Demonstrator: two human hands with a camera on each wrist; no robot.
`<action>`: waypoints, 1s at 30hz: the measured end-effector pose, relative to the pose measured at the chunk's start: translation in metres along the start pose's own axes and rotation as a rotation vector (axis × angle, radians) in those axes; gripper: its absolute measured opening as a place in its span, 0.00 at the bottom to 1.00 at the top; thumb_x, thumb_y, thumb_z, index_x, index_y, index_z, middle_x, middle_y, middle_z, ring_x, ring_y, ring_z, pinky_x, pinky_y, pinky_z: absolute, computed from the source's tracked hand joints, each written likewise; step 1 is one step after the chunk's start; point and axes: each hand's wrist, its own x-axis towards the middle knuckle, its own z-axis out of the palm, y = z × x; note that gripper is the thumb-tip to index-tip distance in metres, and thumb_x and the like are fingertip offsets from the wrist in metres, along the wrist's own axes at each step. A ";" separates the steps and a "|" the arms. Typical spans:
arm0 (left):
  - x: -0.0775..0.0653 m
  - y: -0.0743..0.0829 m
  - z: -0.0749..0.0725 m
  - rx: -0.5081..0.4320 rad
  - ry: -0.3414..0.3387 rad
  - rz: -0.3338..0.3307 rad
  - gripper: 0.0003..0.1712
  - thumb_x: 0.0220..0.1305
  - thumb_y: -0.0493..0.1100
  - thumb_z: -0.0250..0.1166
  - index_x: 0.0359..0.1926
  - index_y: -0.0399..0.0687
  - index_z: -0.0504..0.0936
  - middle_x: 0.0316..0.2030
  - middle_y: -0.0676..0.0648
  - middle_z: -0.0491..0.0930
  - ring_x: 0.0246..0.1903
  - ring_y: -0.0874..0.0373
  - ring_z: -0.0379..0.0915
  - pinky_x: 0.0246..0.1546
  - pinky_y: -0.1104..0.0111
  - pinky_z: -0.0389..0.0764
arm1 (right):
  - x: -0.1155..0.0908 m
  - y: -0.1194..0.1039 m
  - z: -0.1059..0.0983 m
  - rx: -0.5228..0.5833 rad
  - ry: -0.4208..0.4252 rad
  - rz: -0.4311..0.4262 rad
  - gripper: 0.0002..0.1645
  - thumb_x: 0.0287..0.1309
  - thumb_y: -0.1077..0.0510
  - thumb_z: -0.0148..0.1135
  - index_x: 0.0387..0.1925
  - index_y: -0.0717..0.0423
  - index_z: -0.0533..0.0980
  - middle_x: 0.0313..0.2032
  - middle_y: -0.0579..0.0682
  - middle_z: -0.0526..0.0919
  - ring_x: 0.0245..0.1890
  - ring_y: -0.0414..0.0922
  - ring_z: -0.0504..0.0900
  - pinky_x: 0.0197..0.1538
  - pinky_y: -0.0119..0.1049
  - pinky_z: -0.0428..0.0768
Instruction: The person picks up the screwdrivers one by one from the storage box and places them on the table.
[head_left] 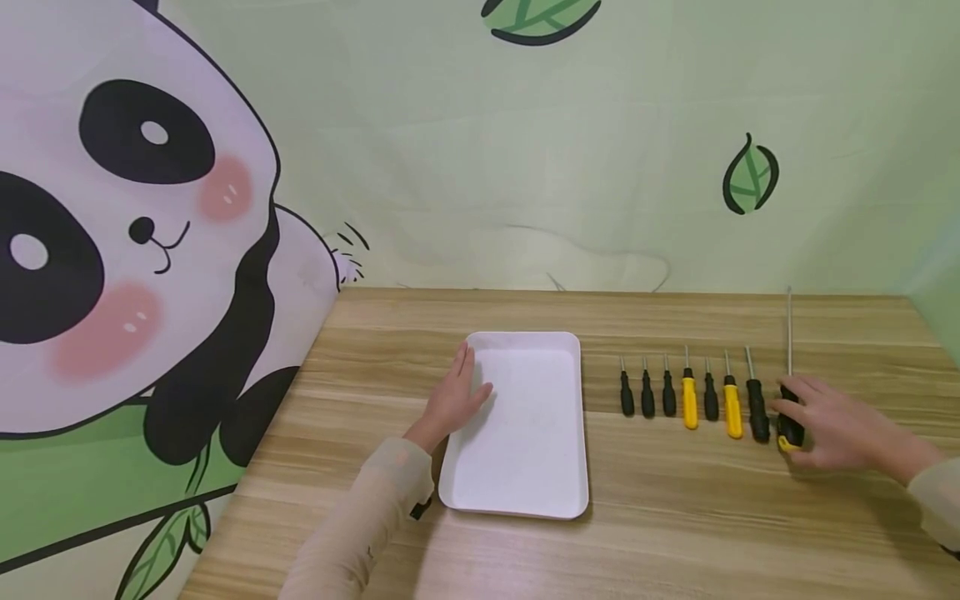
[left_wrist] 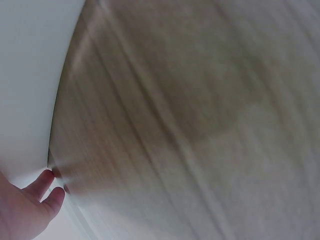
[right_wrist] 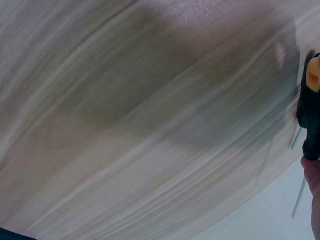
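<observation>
My left hand [head_left: 452,398] rests at the left rim of a white rectangular tray [head_left: 525,425], fingers straight along the edge and thumb reaching over the inside. Two fingertips [left_wrist: 47,176] show beside the tray's edge in the left wrist view. My right hand [head_left: 836,425] grips the handle of a long screwdriver [head_left: 790,333], black with a yellow end, at the right end of a row. Its shaft points to the back wall. Part of that black handle [right_wrist: 311,112] shows at the right edge of the right wrist view, with fingers at both ends.
Left of the gripped screwdriver lie several shorter ones in a row, among them a thick black screwdriver [head_left: 757,408], a yellow screwdriver [head_left: 732,408] and a small black screwdriver [head_left: 627,396]. All lie on a wooden table [head_left: 675,517] against a printed panda backdrop [head_left: 465,167].
</observation>
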 end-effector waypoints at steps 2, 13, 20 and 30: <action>0.000 0.000 0.000 -0.004 -0.001 -0.002 0.43 0.62 0.56 0.49 0.68 0.40 0.41 0.69 0.45 0.35 0.51 0.44 0.68 0.45 0.56 0.72 | -0.001 -0.001 0.000 0.002 -0.008 0.005 0.37 0.24 0.43 0.71 0.40 0.60 0.77 0.48 0.68 0.70 0.45 0.62 0.69 0.41 0.57 0.72; -0.001 0.001 -0.001 -0.001 -0.007 -0.001 0.42 0.63 0.56 0.48 0.68 0.39 0.41 0.69 0.46 0.35 0.50 0.45 0.69 0.41 0.58 0.73 | -0.001 -0.003 0.002 0.042 -0.074 0.042 0.38 0.26 0.43 0.70 0.42 0.63 0.76 0.50 0.69 0.69 0.47 0.64 0.69 0.43 0.58 0.71; -0.001 0.001 -0.001 -0.001 -0.008 -0.005 0.42 0.63 0.57 0.48 0.68 0.40 0.41 0.69 0.46 0.35 0.50 0.45 0.69 0.41 0.58 0.73 | -0.003 -0.003 0.006 0.061 -0.061 0.051 0.36 0.25 0.44 0.70 0.39 0.62 0.77 0.49 0.69 0.70 0.46 0.64 0.69 0.42 0.57 0.72; 0.000 -0.001 0.000 -0.008 -0.011 -0.011 0.43 0.62 0.58 0.47 0.68 0.41 0.41 0.69 0.47 0.34 0.56 0.45 0.64 0.48 0.56 0.71 | -0.001 -0.005 0.007 0.117 -0.158 0.124 0.39 0.26 0.44 0.68 0.43 0.64 0.74 0.52 0.70 0.67 0.50 0.66 0.66 0.44 0.59 0.71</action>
